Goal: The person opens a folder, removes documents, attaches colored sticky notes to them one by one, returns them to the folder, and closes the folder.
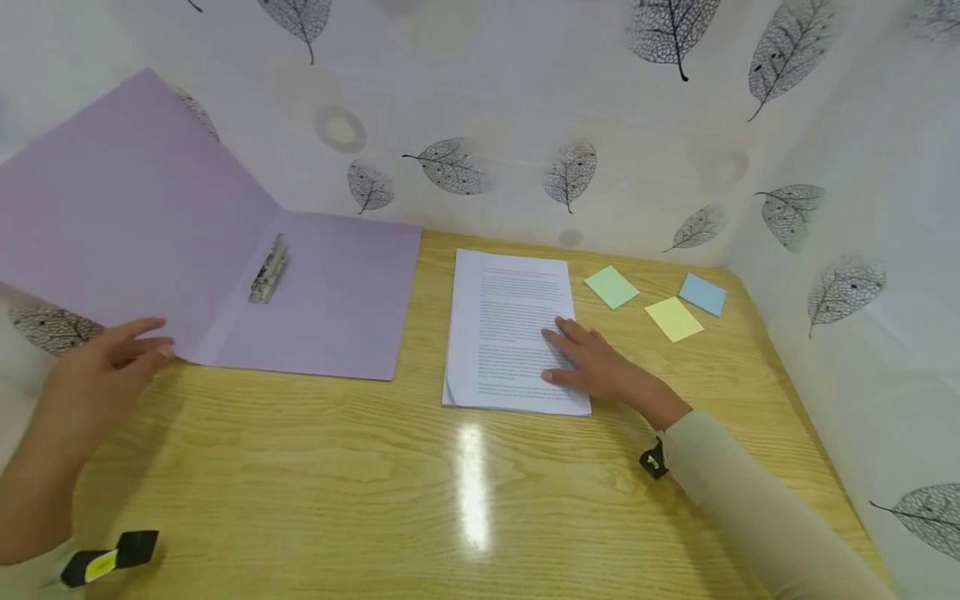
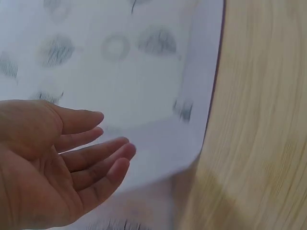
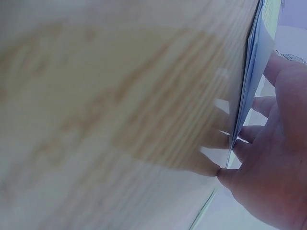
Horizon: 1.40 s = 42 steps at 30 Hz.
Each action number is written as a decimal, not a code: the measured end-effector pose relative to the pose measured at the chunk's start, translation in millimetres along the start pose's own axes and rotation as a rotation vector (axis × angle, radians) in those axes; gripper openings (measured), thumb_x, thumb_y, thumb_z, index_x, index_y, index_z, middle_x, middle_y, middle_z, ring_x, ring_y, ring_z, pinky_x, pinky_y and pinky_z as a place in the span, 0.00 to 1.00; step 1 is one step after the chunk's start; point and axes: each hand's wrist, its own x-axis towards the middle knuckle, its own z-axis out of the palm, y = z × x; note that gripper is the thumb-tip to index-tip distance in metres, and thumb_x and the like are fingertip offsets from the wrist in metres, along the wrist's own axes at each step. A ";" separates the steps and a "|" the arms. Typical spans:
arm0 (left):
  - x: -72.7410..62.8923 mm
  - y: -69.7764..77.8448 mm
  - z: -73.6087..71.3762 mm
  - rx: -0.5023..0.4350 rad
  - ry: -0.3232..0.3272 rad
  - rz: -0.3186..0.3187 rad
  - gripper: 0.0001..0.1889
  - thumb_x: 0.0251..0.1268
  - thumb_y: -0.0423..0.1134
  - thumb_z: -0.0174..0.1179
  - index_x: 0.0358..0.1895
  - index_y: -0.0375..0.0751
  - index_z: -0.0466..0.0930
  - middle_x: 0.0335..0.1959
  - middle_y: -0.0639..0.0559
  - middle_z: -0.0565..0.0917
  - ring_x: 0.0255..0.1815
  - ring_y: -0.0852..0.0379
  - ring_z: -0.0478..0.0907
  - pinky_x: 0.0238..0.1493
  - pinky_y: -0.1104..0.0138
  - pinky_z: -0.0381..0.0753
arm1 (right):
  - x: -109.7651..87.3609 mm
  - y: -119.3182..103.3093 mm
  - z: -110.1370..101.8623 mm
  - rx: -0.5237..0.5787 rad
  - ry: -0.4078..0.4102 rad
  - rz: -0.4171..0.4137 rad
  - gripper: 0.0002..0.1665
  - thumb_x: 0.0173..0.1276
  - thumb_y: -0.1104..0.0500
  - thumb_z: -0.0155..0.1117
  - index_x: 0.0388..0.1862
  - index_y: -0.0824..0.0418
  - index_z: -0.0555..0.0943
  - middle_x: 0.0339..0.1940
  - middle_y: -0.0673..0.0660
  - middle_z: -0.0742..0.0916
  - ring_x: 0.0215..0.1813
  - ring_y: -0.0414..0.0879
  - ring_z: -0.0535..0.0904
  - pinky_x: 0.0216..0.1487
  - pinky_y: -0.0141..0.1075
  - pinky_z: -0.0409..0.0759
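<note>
A purple folder (image 1: 337,292) lies spread on the left of the table, its cover (image 1: 142,200) tilted up toward the wall. A metal clip (image 1: 268,271) sits near the fold. My left hand (image 1: 108,375) is beside the lower edge of the cover; in the left wrist view its loosely bent fingers (image 2: 96,163) hold nothing. A stack of printed paper (image 1: 517,333) lies to the folder's right. My right hand (image 1: 600,362) rests on the stack's right side with spread fingers. Close to the paper edge (image 3: 249,67), the right wrist view shows the fingertips.
Green (image 1: 611,287), yellow (image 1: 674,319) and blue (image 1: 702,294) sticky notes lie at the back right of the wooden table (image 1: 322,475). A leaf-patterned wall covering (image 1: 510,108) rises behind the table and along its right side.
</note>
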 end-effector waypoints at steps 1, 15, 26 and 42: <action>0.5 7.4 4.9 -0.017 -0.020 0.014 0.31 0.82 0.50 0.46 0.80 0.40 0.55 0.64 0.25 0.75 0.59 0.32 0.74 0.38 0.68 0.77 | -0.1 -0.3 -0.2 -0.002 0.000 -0.001 0.45 0.76 0.42 0.58 0.81 0.63 0.55 0.82 0.71 0.53 0.82 0.67 0.46 0.76 0.69 0.45; 44.7 131.9 123.6 -0.234 -0.383 0.326 0.27 0.79 0.42 0.54 0.76 0.42 0.65 0.72 0.41 0.72 0.65 0.41 0.74 0.64 0.46 0.76 | 2.0 -0.7 -5.6 -0.015 -0.026 0.010 0.47 0.75 0.41 0.59 0.81 0.63 0.55 0.82 0.71 0.52 0.82 0.67 0.46 0.77 0.68 0.45; 87.8 175.7 192.8 -0.077 -0.552 0.416 0.28 0.74 0.40 0.59 0.74 0.40 0.68 0.70 0.40 0.72 0.71 0.42 0.68 0.72 0.49 0.69 | 3.7 -4.6 -2.7 0.021 -0.032 0.031 0.47 0.74 0.41 0.60 0.81 0.63 0.56 0.82 0.71 0.53 0.82 0.68 0.47 0.78 0.67 0.45; 84.0 177.4 202.6 0.099 -0.529 0.499 0.33 0.70 0.42 0.65 0.72 0.29 0.67 0.76 0.33 0.63 0.77 0.36 0.58 0.77 0.47 0.60 | -0.4 -4.6 -0.1 0.004 -0.004 0.007 0.45 0.75 0.43 0.60 0.81 0.63 0.57 0.81 0.72 0.54 0.81 0.68 0.48 0.77 0.68 0.46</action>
